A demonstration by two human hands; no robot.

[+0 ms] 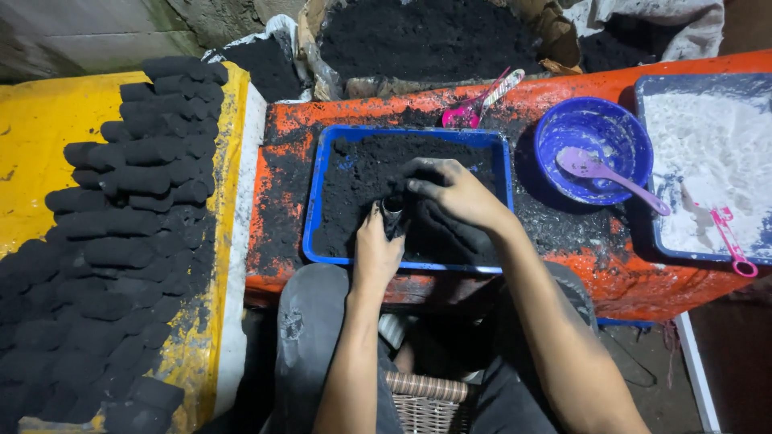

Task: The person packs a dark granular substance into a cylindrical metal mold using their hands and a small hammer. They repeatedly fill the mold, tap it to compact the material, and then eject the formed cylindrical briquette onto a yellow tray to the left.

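Head cam, hands?
— Left hand (376,251) clenched round small black tube mould (392,215), upright in blue tray (315,210). Right hand (452,191) half-open, fingertips pressing gritty black powder (362,173) beside it.

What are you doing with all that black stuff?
A person sits at an orange table. The left hand holds a small dark tube upright in a blue tray of black powder, and the right hand presses powder over its top. Black pressed cylinders are stacked on a yellow surface to the left.
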